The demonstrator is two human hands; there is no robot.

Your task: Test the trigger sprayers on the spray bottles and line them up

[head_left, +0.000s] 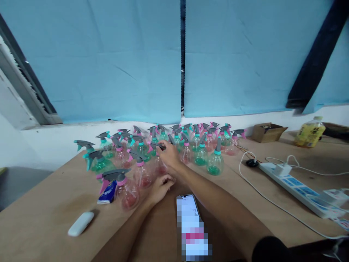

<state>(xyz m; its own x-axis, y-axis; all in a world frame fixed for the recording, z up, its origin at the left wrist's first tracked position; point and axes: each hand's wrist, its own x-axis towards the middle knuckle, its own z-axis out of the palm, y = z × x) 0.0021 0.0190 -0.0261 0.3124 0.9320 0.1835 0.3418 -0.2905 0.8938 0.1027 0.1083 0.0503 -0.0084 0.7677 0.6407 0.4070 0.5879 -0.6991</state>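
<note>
My right hand (168,154) is closed around the dark grey spray head of a pink-tinted spray bottle (160,166) in the middle of a crowd of similar bottles. Its fingers partly cover the bottle's neck. My left hand (161,187) rests low over the table just in front of it, fingers loosely curled and apart, with nothing visible in them. Left of that hand stands a spray bottle with a pink collar (127,193), and behind it another pink one (142,174). A green-tinted spray bottle (215,163) with a turquoise collar stands right of my right hand.
A lit phone (189,214) lies between my forearms. On the left are a blue packet (107,193) and a white oblong case (81,223). To the right lie a power strip (297,189) with white cables, a cardboard box (268,133) and a yellow-labelled bottle (310,134).
</note>
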